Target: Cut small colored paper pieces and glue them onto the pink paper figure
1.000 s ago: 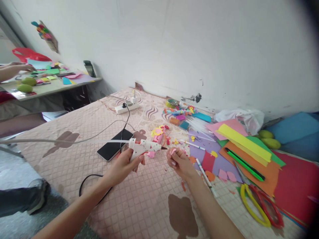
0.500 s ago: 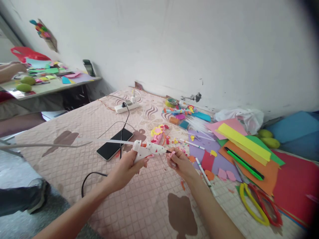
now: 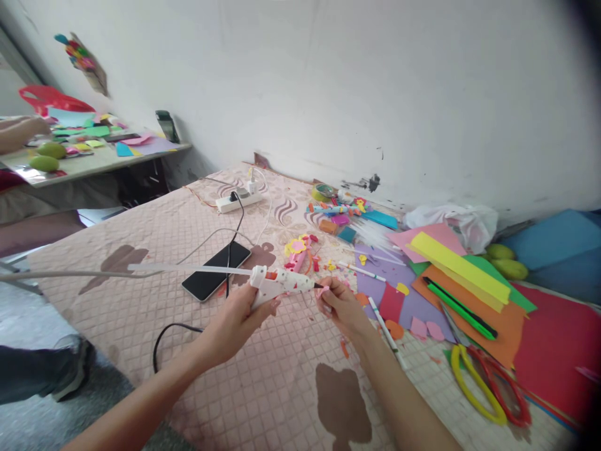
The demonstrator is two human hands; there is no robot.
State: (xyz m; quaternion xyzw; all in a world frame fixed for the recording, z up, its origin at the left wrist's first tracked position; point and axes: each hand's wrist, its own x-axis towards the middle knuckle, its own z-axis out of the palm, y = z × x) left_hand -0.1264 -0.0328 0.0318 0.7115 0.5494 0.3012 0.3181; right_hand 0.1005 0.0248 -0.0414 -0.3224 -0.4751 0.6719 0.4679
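Observation:
My left hand (image 3: 241,319) is wrapped round the handle of a white, patterned glue gun (image 3: 284,282), with a long clear glue stick (image 3: 188,269) jutting from its back. The gun's dark nozzle points right and meets a small pink piece (image 3: 324,290). That piece is pinched between the fingers of my right hand (image 3: 340,305); its shape is mostly hidden. Just behind the gun lie a yellow-and-pink flower (image 3: 297,245) and small red and yellow bits. A black phone (image 3: 216,271) lies under the glue stick, a black cable across it.
A white power strip (image 3: 238,202) sits further back. To the right are coloured sheets (image 3: 554,344), yellow-and-red scissors (image 3: 479,388), a green cutter (image 3: 460,308), and markers (image 3: 382,321). At another table (image 3: 94,166) on the left, a person's arm (image 3: 21,134) shows.
Both hands stay almost in place, the gun's nozzle still at the pink piece. The rear end of the glue stick shows more distinctly.

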